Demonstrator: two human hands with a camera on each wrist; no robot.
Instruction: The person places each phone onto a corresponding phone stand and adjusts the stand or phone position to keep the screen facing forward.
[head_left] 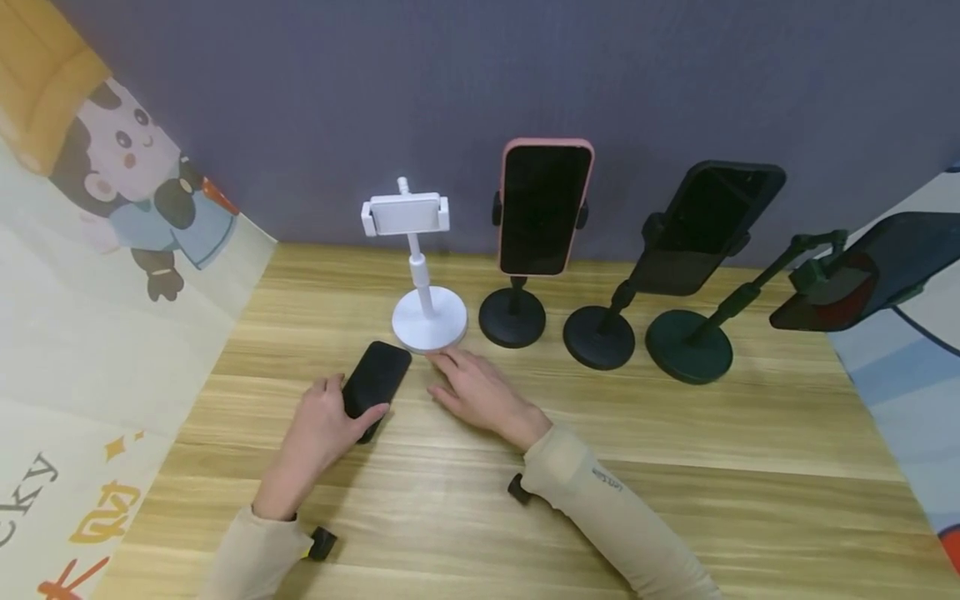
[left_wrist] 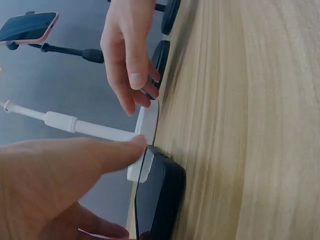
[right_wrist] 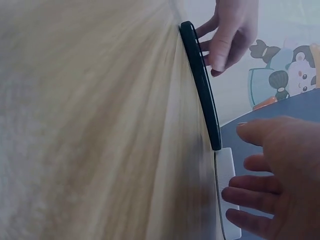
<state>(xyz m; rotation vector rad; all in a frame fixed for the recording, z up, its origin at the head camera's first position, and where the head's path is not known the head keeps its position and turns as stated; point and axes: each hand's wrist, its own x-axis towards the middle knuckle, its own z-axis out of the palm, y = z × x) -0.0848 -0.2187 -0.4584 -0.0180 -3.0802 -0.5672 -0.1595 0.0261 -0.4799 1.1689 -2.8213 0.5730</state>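
Note:
A black smartphone (head_left: 377, 380) lies face up on the wooden table. My left hand (head_left: 318, 421) spans it, fingers at its left edge and the extended thumb reaching across the lower end; in the right wrist view that thumb stands a little off the phone (right_wrist: 202, 85). The right hand (head_left: 480, 392) lies low over the table, its loosely spread fingertips right at the front rim of a white phone stand's round base (head_left: 442, 321). The stand's holder (head_left: 406, 214) on top carries no phone. In the right wrist view the right hand's fingers (right_wrist: 255, 195) hold nothing.
To the right stand a black stand with a pink-cased phone (head_left: 546, 208), another black stand with a tilted dark phone (head_left: 708, 225), and a dark green stand (head_left: 688, 346) whose phone (head_left: 900, 267) leans far right. A grey panel (head_left: 315, 125) closes off the back.

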